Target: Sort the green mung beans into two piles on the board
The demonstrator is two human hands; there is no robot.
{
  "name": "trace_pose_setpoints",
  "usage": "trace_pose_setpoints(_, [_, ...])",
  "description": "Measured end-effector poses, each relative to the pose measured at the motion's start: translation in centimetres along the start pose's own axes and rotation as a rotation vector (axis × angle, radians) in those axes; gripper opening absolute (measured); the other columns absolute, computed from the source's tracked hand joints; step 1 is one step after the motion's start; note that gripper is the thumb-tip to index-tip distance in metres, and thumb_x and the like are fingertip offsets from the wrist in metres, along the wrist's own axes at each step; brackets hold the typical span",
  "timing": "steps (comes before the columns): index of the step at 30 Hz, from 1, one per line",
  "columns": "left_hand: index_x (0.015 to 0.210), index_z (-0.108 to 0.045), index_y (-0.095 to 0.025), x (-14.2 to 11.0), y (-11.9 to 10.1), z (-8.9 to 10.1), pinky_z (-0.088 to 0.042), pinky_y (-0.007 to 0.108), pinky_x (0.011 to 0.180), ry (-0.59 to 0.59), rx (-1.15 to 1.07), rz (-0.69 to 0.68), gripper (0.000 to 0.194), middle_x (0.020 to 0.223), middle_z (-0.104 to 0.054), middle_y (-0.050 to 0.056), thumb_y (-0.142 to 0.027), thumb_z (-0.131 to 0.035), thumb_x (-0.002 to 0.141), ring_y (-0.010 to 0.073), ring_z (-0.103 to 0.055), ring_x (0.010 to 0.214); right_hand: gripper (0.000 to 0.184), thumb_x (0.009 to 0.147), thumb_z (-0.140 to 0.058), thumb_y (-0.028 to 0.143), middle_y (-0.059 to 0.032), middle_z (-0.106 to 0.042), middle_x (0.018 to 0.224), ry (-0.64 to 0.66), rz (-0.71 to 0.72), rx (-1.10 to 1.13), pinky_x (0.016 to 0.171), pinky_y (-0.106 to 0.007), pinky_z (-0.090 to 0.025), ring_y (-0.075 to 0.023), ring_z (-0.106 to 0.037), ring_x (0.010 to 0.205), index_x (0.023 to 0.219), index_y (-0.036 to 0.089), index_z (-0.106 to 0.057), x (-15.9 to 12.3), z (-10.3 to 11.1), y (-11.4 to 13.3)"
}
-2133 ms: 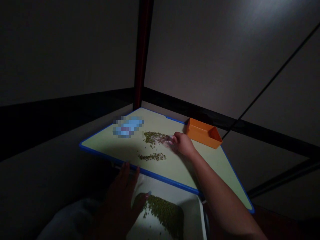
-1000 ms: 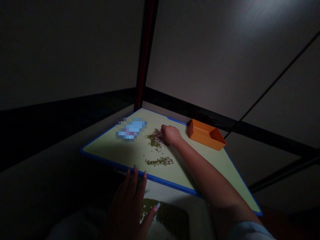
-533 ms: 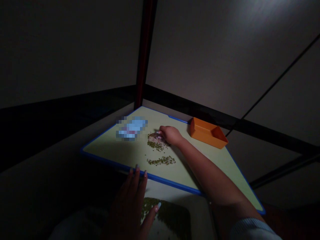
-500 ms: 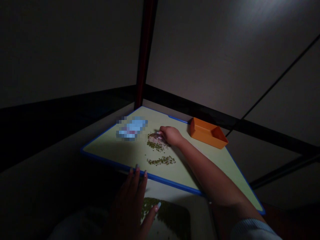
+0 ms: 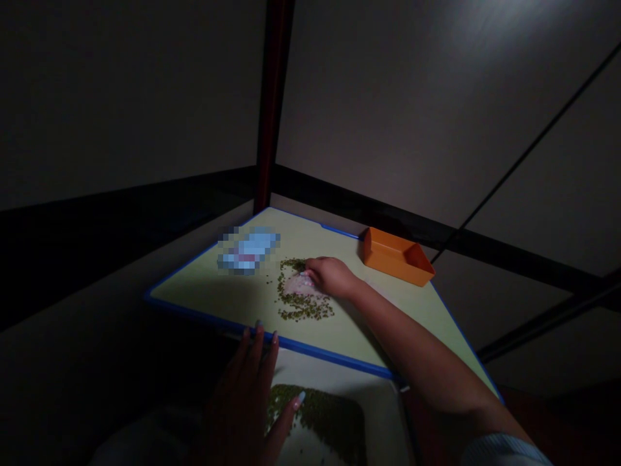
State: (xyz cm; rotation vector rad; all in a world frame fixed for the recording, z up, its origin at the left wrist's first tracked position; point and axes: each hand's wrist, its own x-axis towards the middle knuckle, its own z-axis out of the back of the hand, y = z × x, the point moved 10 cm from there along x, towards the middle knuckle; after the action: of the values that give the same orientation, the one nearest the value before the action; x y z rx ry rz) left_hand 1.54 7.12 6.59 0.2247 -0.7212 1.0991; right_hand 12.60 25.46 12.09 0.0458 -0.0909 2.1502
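My right hand [image 5: 327, 275] reaches across a pale yellow tabletop [image 5: 383, 323] with a blue rim. Its fingers are curled together, fingertips down among small green grains [image 5: 305, 309] that look like mung beans. A pale pinkish patch [image 5: 297, 285] shows under the fingertips, ringed by the grains; whether it is a loose piece or part of the surface I cannot tell. What the fingers pinch, if anything, is hidden. My left hand [image 5: 247, 395] is open in shadow at the near rim, fingers apart, above a white tray [image 5: 334, 369] holding many more green grains [image 5: 330, 414].
An orange rectangular bin [image 5: 398, 259] stands at the tabletop's back right edge. A blurred-out light blue item [image 5: 250, 249] lies at the left. Dark walls meet behind the table, with a reddish post [image 5: 269, 129] at the corner.
My right hand has come slightly nearer to me. More of the pinkish patch shows, and the grains below it now lie closer to the front row. My left hand stays about the same.
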Motion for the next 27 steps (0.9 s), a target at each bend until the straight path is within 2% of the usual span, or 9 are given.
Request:
trace_pose_setpoints(7, [0.145, -0.023, -0.015, 0.1, -0.2, 0.1, -0.048, 0.044, 0.097, 0.004, 0.023, 0.002, 0.077, 0.151, -0.033, 0.018, -0.046, -0.052, 0.081, 0.0332, -0.037, 0.136, 0.031, 0.096, -0.038, 0.035, -0.0072, -0.069, 0.09, -0.006, -0.005, 0.033, 0.062, -0.025, -0.031, -0.0166, -0.059, 0.077, 0.097, 0.018, -0.063, -0.5, 0.4, -0.3])
trace_pose_setpoints(17, [0.144, -0.025, -0.014, -0.1, 0.0, -0.2, -0.048, 0.043, 0.098, 0.02, 0.037, 0.009, 0.078, 0.15, -0.035, 0.017, -0.046, -0.054, 0.08, 0.0319, -0.034, 0.137, 0.034, 0.096, -0.035, 0.038, -0.0113, -0.069, 0.102, -0.033, -0.228, -0.067, 0.068, -0.027, -0.037, -0.0217, -0.062, 0.089, 0.108, 0.02, -0.061, 2.3, 1.6, -1.8])
trace_pose_setpoints(22, [0.143, -0.028, -0.012, -0.2, -0.2, -0.2, -0.049, 0.043, 0.096, -0.007, 0.041, -0.024, 0.078, 0.15, -0.034, 0.018, -0.047, -0.055, 0.079, 0.0326, -0.033, 0.138, 0.034, 0.096, -0.034, 0.037, -0.0109, -0.07, 0.103, -0.005, -0.191, -0.086, 0.069, -0.027, -0.038, -0.0219, -0.063, 0.09, 0.108, 0.02, -0.062, 4.5, 1.0, -1.0])
trace_pose_setpoints(27, [0.144, -0.027, -0.014, -0.2, 0.0, -0.2, -0.05, 0.042, 0.095, 0.0, 0.019, 0.0, 0.078, 0.15, -0.035, 0.017, -0.048, -0.056, 0.079, 0.0326, -0.035, 0.137, 0.034, 0.097, -0.036, 0.039, -0.0106, -0.07, 0.105, 0.022, -0.143, -0.093, 0.068, -0.026, -0.038, -0.0211, -0.064, 0.092, 0.108, 0.02, -0.062, 5.9, 0.4, -0.1])
